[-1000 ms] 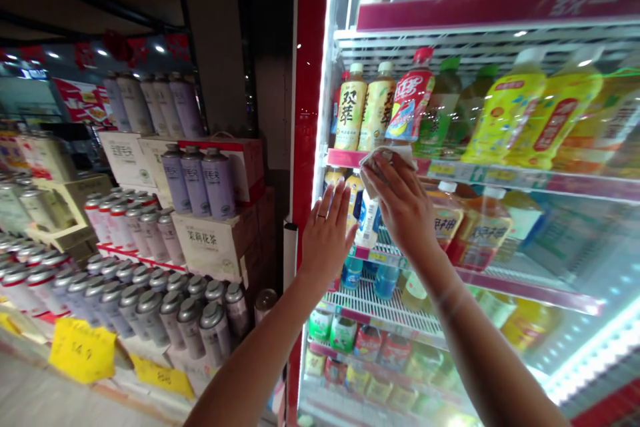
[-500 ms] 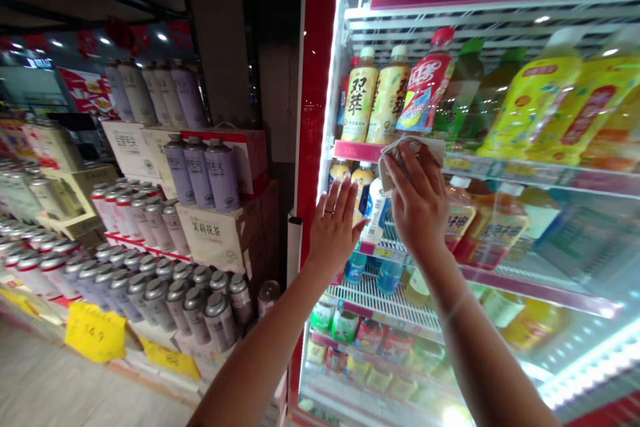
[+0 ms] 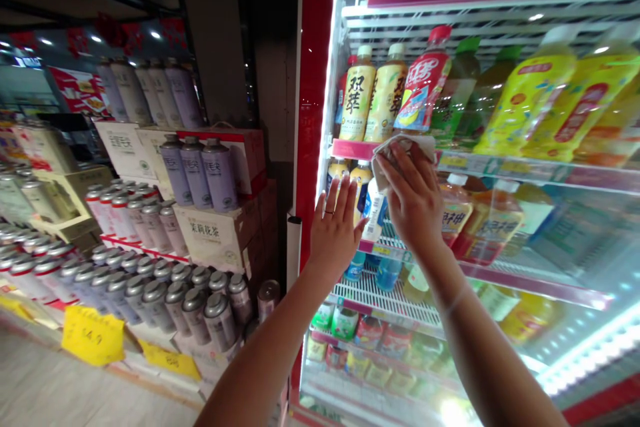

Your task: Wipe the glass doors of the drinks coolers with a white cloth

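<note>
My right hand (image 3: 415,197) presses a pale, crumpled cloth (image 3: 425,144) against the glass door (image 3: 565,230) of a lit drinks cooler, fingers spread over it. My left hand (image 3: 334,230) lies flat near the door's left side, fingers stretched out and a ring on one of them. It holds nothing. Behind the glass, yellow-labelled bottles (image 3: 358,97) and a red-capped bottle (image 3: 424,80) stand on the shelf above my hands. Part of the lower shelf's bottles is hidden behind my hands.
The cooler's red frame (image 3: 316,67) runs up left of my hands. Further left, rows of silver-topped cans (image 3: 170,300) and stacked cartons (image 3: 213,233) fill a floor display. Yellow price signs (image 3: 93,335) hang along its front, above the floor (image 3: 40,380).
My right hand and the cloth have slid slightly left across the glass. My left hand stays in nearly the same place. The view has shifted a little.
</note>
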{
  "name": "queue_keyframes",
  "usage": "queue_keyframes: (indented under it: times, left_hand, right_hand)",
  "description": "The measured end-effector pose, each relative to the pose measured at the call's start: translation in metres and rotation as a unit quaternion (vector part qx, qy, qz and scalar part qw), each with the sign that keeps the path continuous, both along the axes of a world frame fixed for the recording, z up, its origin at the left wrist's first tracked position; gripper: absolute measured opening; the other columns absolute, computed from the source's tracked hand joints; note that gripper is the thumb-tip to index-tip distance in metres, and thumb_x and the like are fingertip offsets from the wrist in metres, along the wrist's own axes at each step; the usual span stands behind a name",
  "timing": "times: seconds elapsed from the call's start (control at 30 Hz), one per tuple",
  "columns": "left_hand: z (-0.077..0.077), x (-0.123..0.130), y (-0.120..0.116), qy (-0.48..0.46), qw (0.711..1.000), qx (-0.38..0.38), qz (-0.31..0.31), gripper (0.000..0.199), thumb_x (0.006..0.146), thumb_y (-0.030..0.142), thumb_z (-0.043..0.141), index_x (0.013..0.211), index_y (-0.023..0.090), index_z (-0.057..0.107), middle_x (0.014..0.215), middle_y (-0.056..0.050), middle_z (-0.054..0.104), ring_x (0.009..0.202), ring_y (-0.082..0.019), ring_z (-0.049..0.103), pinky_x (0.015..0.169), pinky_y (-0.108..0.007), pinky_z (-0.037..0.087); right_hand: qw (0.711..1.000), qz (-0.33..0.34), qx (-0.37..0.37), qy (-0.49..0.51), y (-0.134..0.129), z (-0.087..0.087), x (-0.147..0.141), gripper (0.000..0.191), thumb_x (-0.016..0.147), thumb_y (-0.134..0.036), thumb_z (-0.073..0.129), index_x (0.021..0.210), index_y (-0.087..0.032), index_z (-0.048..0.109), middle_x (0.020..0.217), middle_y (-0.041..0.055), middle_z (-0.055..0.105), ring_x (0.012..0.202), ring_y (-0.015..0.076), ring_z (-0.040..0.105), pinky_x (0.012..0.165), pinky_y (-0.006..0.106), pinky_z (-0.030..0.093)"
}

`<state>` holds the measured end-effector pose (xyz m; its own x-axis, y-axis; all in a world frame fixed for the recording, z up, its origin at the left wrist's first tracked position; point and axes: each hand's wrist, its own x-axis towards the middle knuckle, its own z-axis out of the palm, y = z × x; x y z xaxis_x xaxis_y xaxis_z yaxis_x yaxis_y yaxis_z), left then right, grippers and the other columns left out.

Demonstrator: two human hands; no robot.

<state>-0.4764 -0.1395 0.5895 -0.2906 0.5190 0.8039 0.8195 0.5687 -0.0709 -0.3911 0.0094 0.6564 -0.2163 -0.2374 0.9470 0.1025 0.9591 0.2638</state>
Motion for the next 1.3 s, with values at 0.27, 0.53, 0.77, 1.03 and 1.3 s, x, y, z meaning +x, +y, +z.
queue_keyframes:
  times: [0.27,0.53,0.77,1.03,1.3]
  left_hand:
    - [0.004,0.004,-0.005,-0.005,1.0,-0.004,0.005,0.081,0.114,0.047,0.039,0.174,0.009,0.001,0.183,-0.014,0.016,0.171,-0.028,0.012,0.139,-0.051,0.027]
    - [0.004,0.008,-0.004,0.008,1.0,-0.004,0.021,0.082,0.113,0.048,0.042,0.174,0.007,0.004,0.183,-0.015,0.014,0.171,-0.03,0.014,0.138,-0.052,0.029]
    - [0.004,0.007,-0.004,0.01,1.0,0.0,0.021,0.087,0.112,0.05,0.045,0.174,0.009,0.0,0.183,-0.015,0.02,0.171,-0.029,0.014,0.138,-0.05,0.029]
    - [0.003,0.007,-0.004,0.012,1.0,-0.002,0.013,0.091,0.111,0.046,0.05,0.173,0.007,-0.003,0.183,-0.016,0.014,0.171,-0.032,0.014,0.138,-0.054,0.03]
    - [0.003,0.007,-0.005,0.008,1.0,0.007,0.002,0.096,0.11,0.047,0.053,0.173,0.01,-0.01,0.183,-0.016,0.017,0.171,-0.032,0.015,0.138,-0.052,0.03]
  right_hand:
    - [0.997,-0.024,0.026,-0.062,0.008,-0.017,0.027,0.087,0.101,-0.002,0.056,0.172,-0.043,0.028,0.164,0.0031,0.058,0.148,0.0334,0.06,0.118,0.06,0.058]
    - [1.0,-0.017,0.004,0.014,0.005,0.003,0.007,0.076,0.104,-0.004,0.053,0.17,-0.038,0.037,0.164,0.0046,0.058,0.155,0.036,0.052,0.123,0.063,0.052]
    - [0.996,-0.011,0.037,-0.079,0.006,-0.017,0.021,0.086,0.104,-0.004,0.055,0.173,-0.043,0.022,0.165,0.0017,0.056,0.152,0.0323,0.057,0.122,0.058,0.054]
    - [1.0,-0.024,-0.008,-0.004,0.007,0.002,0.017,0.077,0.104,-0.004,0.052,0.17,-0.04,0.035,0.165,0.0024,0.058,0.155,0.0356,0.052,0.124,0.062,0.052]
    - [0.996,-0.016,0.02,-0.081,0.008,-0.009,0.022,0.081,0.104,-0.004,0.052,0.172,-0.042,0.03,0.165,0.0008,0.057,0.153,0.0314,0.055,0.125,0.058,0.051]
